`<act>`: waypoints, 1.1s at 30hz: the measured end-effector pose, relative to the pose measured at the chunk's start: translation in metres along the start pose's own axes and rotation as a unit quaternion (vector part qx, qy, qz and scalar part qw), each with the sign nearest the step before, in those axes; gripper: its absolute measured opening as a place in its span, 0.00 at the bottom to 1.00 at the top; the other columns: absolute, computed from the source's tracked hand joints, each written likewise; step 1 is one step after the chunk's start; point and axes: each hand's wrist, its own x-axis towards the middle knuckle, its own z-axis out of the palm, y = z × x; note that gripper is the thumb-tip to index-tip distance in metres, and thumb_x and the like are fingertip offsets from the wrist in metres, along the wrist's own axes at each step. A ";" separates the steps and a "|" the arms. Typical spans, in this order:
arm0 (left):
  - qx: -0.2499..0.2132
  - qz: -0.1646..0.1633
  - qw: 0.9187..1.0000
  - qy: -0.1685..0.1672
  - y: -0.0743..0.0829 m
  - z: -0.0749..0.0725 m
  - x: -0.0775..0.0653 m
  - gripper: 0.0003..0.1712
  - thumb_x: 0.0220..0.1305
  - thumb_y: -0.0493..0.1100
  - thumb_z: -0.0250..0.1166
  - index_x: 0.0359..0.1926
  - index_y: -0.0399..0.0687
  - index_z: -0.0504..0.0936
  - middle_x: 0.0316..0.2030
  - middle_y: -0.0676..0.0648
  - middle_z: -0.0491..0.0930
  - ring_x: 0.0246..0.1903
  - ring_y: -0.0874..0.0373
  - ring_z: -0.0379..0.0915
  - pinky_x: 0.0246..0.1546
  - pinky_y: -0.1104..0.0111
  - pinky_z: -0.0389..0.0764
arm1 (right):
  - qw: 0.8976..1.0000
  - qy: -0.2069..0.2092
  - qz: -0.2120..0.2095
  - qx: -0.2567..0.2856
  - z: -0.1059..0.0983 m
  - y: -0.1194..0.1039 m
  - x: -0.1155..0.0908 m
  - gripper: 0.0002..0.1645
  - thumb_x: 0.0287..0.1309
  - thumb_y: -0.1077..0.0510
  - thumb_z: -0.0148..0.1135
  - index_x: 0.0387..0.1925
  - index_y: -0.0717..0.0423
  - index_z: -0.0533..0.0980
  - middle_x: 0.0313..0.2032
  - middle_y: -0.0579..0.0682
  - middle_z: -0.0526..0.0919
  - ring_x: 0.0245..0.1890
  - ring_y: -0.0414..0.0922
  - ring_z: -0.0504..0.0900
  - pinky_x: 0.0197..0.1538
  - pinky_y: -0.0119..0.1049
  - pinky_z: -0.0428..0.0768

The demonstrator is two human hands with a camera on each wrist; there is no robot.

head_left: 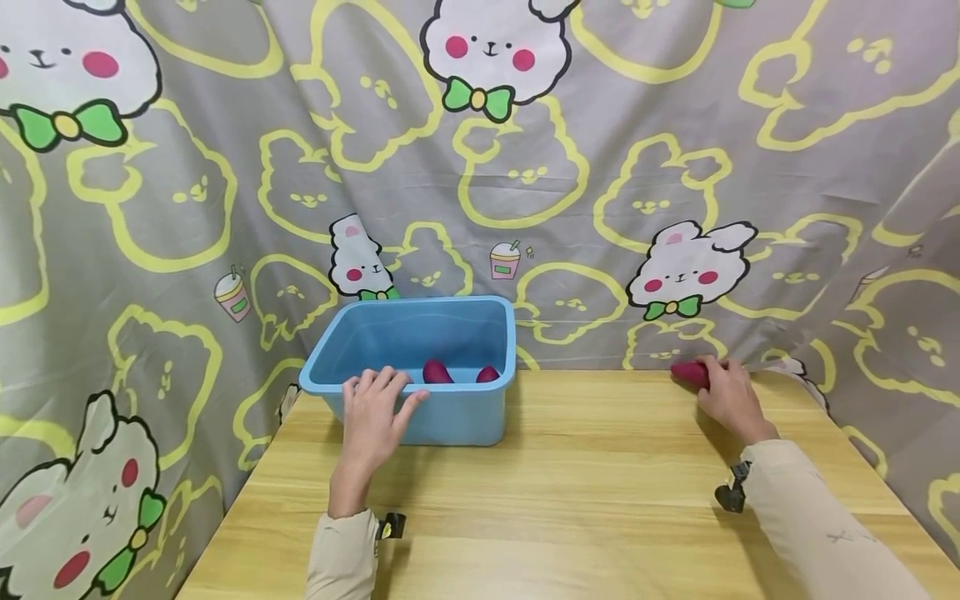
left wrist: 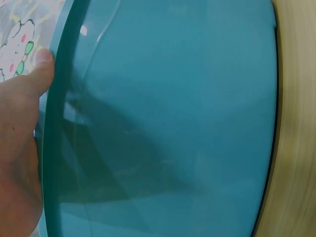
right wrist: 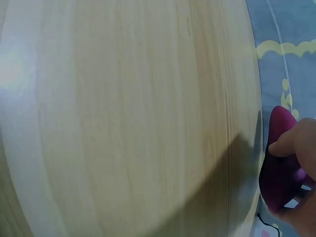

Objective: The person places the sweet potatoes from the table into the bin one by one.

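A blue plastic bin (head_left: 450, 417) stands on the left part of the table, with two purple-red sweet potatoes, one (head_left: 437, 372) near the middle and another (head_left: 487, 375) near its right side, partly hidden by the front wall. My left hand (head_left: 375, 412) holds the bin's front rim, fingers hooked over it and thumb spread along it. In the left wrist view the thumb (left wrist: 43, 64) lies at the rim, while the fingers are hidden. At the table's far right edge, my right hand (head_left: 729, 400) grips a tapered purple-red sweet potato (right wrist: 281, 173) between thumb and fingers.
The wooden table (head_left: 585, 483) runs back to a grey cartoon-print curtain (head_left: 555, 208), which hangs behind it and along both sides. Cuffs of light sleeves carry small black wrist devices, one on the left (head_left: 392, 526) and one on the right (head_left: 731, 492).
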 end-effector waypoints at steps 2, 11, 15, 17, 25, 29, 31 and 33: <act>0.000 -0.001 1.000 0.000 -0.001 0.000 -0.001 0.20 0.70 0.60 0.65 0.44 0.49 0.84 0.41 0.46 0.80 0.47 0.44 0.69 0.58 0.40 0.59 | 1.000 0.000 0.000 0.000 0.001 0.000 -0.001 0.35 0.56 0.69 0.57 0.67 0.68 0.64 0.56 0.83 0.62 0.53 0.80 0.63 0.49 0.75 0.68; -0.001 -0.005 1.000 0.005 -0.002 0.001 -0.003 0.20 0.70 0.60 0.65 0.43 0.49 0.84 0.41 0.46 0.80 0.46 0.44 0.69 0.58 0.41 0.59 | 1.000 0.013 -0.003 0.001 0.000 -0.004 0.000 0.36 0.55 0.68 0.57 0.67 0.67 0.64 0.54 0.81 0.63 0.49 0.79 0.65 0.46 0.73 0.69; -0.001 -0.006 1.000 0.003 -0.003 0.001 -0.003 0.20 0.70 0.60 0.64 0.43 0.49 0.84 0.41 0.46 0.80 0.47 0.44 0.69 0.58 0.41 0.58 | 1.000 0.018 -0.005 0.003 -0.001 -0.005 0.000 0.36 0.55 0.68 0.59 0.67 0.67 0.65 0.54 0.82 0.62 0.50 0.79 0.65 0.46 0.74 0.69; -0.002 -0.006 1.000 0.003 -0.003 0.001 -0.003 0.20 0.70 0.60 0.64 0.43 0.49 0.83 0.41 0.46 0.80 0.47 0.44 0.69 0.58 0.41 0.58 | 1.000 0.023 -0.009 0.004 -0.001 -0.006 0.000 0.36 0.55 0.68 0.59 0.67 0.67 0.65 0.55 0.82 0.63 0.50 0.79 0.66 0.46 0.74 0.69; -0.003 0.001 1.000 0.007 -0.003 0.001 -0.002 0.19 0.71 0.60 0.63 0.41 0.50 0.82 0.40 0.47 0.79 0.46 0.44 0.69 0.58 0.40 0.58 | 0.999 0.040 -0.015 0.016 -0.004 -0.013 0.000 0.35 0.56 0.67 0.60 0.67 0.64 0.66 0.55 0.81 0.64 0.48 0.77 0.67 0.45 0.72 0.70; -0.005 0.005 1.000 0.010 -0.002 0.001 0.000 0.20 0.72 0.61 0.62 0.41 0.50 0.82 0.40 0.46 0.79 0.46 0.44 0.69 0.57 0.41 0.59 | 0.999 0.043 -0.012 0.021 -0.007 -0.018 -0.002 0.35 0.56 0.67 0.61 0.67 0.64 0.66 0.55 0.81 0.63 0.48 0.76 0.66 0.45 0.72 0.71; -0.006 0.006 1.000 0.010 -0.001 0.000 0.000 0.20 0.71 0.61 0.63 0.41 0.49 0.82 0.40 0.46 0.80 0.46 0.44 0.69 0.57 0.40 0.59 | 0.999 0.045 -0.010 0.024 -0.009 -0.020 -0.004 0.35 0.57 0.67 0.61 0.67 0.63 0.66 0.56 0.81 0.62 0.49 0.76 0.66 0.45 0.72 0.71; -0.007 0.006 1.000 0.008 -0.001 0.000 0.000 0.20 0.71 0.60 0.63 0.41 0.49 0.82 0.40 0.46 0.80 0.46 0.44 0.69 0.57 0.40 0.59 | 0.999 0.045 -0.010 0.026 -0.010 -0.021 -0.005 0.35 0.58 0.67 0.61 0.68 0.63 0.66 0.56 0.81 0.62 0.49 0.76 0.66 0.45 0.72 0.71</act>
